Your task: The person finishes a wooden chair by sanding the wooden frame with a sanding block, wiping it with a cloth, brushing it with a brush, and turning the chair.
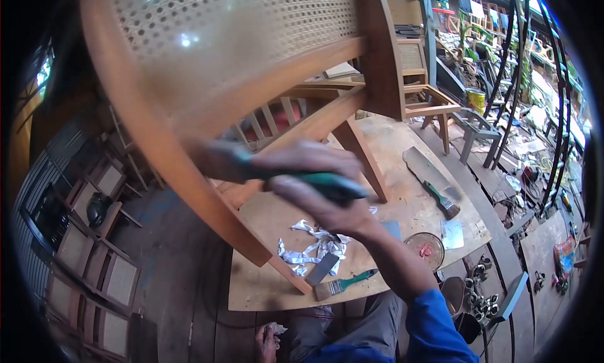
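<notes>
Pointing leftward, long axis rising slightly, the green-handled brush (336, 187) (blurred) fills the closed right hand (343, 214); the left hand (267, 346) clasps a wad (277, 329)

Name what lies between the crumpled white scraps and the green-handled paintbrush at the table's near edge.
A dark grey rectangular piece, in the head view.

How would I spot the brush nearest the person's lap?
Find the wooden board beneath the caned chair. At its near edge, beside a dark grey piece, lies a green-handled brush. Its bristles point left; the other loose brush lies farther right.
</notes>
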A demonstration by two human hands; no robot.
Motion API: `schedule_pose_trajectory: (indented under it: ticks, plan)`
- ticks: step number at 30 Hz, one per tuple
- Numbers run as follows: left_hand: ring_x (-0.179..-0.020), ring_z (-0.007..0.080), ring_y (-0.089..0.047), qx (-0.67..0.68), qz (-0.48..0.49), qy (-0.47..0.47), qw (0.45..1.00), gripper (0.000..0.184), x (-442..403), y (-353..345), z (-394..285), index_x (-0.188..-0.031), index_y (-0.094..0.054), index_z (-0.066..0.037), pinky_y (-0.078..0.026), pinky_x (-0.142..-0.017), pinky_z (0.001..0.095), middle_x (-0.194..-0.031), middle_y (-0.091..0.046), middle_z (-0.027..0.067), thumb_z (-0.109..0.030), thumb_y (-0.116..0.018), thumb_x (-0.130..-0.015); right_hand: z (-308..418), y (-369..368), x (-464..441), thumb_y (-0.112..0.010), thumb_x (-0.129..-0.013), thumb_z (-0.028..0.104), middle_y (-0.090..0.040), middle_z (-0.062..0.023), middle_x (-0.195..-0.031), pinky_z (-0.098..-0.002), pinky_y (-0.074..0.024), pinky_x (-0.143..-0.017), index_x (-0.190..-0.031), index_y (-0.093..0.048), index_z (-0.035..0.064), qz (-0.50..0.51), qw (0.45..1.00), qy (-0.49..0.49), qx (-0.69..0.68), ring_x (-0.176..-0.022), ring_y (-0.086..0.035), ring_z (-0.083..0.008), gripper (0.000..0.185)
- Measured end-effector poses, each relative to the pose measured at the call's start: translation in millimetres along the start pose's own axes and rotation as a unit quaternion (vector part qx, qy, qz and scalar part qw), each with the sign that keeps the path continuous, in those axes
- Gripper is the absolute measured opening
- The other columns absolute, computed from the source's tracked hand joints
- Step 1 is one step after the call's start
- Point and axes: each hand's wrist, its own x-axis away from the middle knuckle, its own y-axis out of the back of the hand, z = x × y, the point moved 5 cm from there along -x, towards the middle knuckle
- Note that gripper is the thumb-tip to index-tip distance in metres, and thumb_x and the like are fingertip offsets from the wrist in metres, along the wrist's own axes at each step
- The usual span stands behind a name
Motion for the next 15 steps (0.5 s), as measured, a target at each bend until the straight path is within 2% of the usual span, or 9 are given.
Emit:
schedule_pose_trajectory:
  ticks: [2, 3, 4, 5, 8, 10, 12, 14, 15]
  plan:
    - [-0.051, 0.0046, -0.049, -0.038, -0.014, 0.007, 0.999, 0.024, 1.1, 8.3, -7.5, -0.109, -0.067, -0.005, -0.039, -0.041, 0.0213, -0.080, -0.068, 0.0041, -0.025, -0.055, -0.102, -34.4, 9.3, -12.6, -0.068, -0.090, 0.011, -0.070, -0.0097, -0.087, -0.0282, -0.0532, -0.074, -0.110, -0.071, 0.0016, 0.003, 0.997, -0.003, 0.072, -0.080, -0.068, -0.0156, 0.022]
    - [-0.051, 0.0048, -0.049, -0.018, -0.027, -0.003, 0.999, 0.024, -0.7, 14.9, -6.3, -0.109, -0.067, -0.005, -0.040, -0.041, 0.0216, -0.080, -0.068, 0.0042, -0.025, -0.055, -0.102, -59.5, 30.2, -13.9, -0.067, -0.091, 0.009, -0.070, -0.0078, -0.087, -0.0274, -0.0534, -0.074, -0.108, -0.071, 0.0006, -0.102, 0.988, -0.088, -0.081, -0.080, -0.066, -0.0133, 0.019]
    - [-0.051, 0.0051, -0.050, 0.006, -0.041, -0.015, 0.999, 0.025, -2.7, 20.3, -4.3, -0.110, -0.068, -0.006, -0.040, -0.041, 0.0220, -0.079, -0.067, 0.0044, -0.025, -0.054, -0.102, -81.0, 64.9, -15.2, -0.065, -0.093, 0.008, -0.071, -0.0054, -0.091, -0.0261, -0.0535, -0.073, -0.107, -0.071, -0.0003, -0.171, 0.981, -0.060, -0.067, -0.080, -0.064, -0.0112, 0.017]
    - [-0.051, 0.0051, -0.050, 0.010, -0.043, -0.016, 0.999, 0.025, -4.1, 24.6, -0.2, -0.110, -0.068, -0.006, -0.040, -0.041, 0.0220, -0.079, -0.067, 0.0044, -0.025, -0.054, -0.102, -94.7, 95.3, -12.2, -0.063, -0.095, 0.009, -0.071, -0.0043, -0.094, -0.0257, -0.0538, -0.075, -0.108, -0.071, -0.0008, -0.232, 0.965, -0.107, -0.056, -0.083, -0.065, -0.0110, 0.018]
    - [-0.058, 0.0042, -0.050, 0.053, -0.048, 0.041, 0.997, 0.025, 0.7, 33.7, 15.1, -0.105, -0.069, -0.013, -0.040, -0.046, 0.0195, -0.082, -0.068, -0.0037, -0.034, -0.063, -0.094, -136.6, 165.9, -10.4, -0.064, -0.095, 0.013, -0.071, -0.0084, -0.094, -0.0276, -0.0530, -0.075, -0.109, -0.070, -0.0010, -0.330, 0.900, -0.012, 0.283, -0.086, -0.066, -0.0140, 0.020]
    - [-0.051, 0.0051, -0.050, 0.002, -0.073, 0.022, 0.997, 0.025, 1.8, 33.1, 12.7, -0.109, -0.068, -0.005, -0.041, -0.042, 0.0219, -0.081, -0.068, 0.0050, -0.025, -0.054, -0.102, -121.0, 136.2, -15.6, -0.064, -0.094, 0.010, -0.070, -0.0112, -0.090, -0.0298, -0.0524, -0.074, -0.110, -0.070, -0.0004, -0.311, 0.929, -0.075, 0.188, -0.083, -0.067, -0.0176, 0.020]
    - [-0.051, 0.0047, -0.050, 0.022, -0.072, 0.014, 0.997, 0.026, -3.2, 29.9, 14.2, -0.109, -0.069, -0.005, -0.041, -0.043, 0.0213, -0.083, -0.069, 0.0057, -0.025, -0.055, -0.102, -69.2, 66.1, -19.8, -0.064, -0.090, 0.005, -0.067, -0.0122, -0.084, -0.0314, -0.0510, -0.070, -0.110, -0.070, -0.0001, -0.216, 0.957, -0.014, 0.193, -0.075, -0.065, -0.0174, 0.022]
    - [-0.051, 0.0044, -0.050, -0.001, -0.048, 0.012, 0.999, 0.026, -10.0, 19.3, 8.1, -0.109, -0.068, -0.004, -0.040, -0.043, 0.0208, -0.083, -0.069, 0.0055, -0.026, -0.056, -0.101, -29.2, 15.7, -9.7, -0.068, -0.089, 0.006, -0.068, -0.0106, -0.084, -0.0292, -0.0503, -0.070, -0.113, -0.071, 0.0010, -0.094, 0.971, -0.153, -0.157, -0.076, -0.064, -0.0147, 0.025]
    - [-0.053, 0.0044, -0.049, -0.014, -0.033, -0.001, 0.999, 0.028, -10.1, 13.4, 0.6, -0.111, -0.067, -0.004, -0.038, -0.043, 0.0209, -0.085, -0.069, 0.0055, -0.028, -0.056, -0.102, -18.6, -1.5, -17.0, -0.069, -0.089, 0.009, -0.068, -0.0095, -0.083, -0.0290, -0.0503, -0.070, -0.113, -0.072, 0.0027, -0.016, 0.989, -0.018, -0.145, -0.077, -0.064, -0.0150, 0.025]
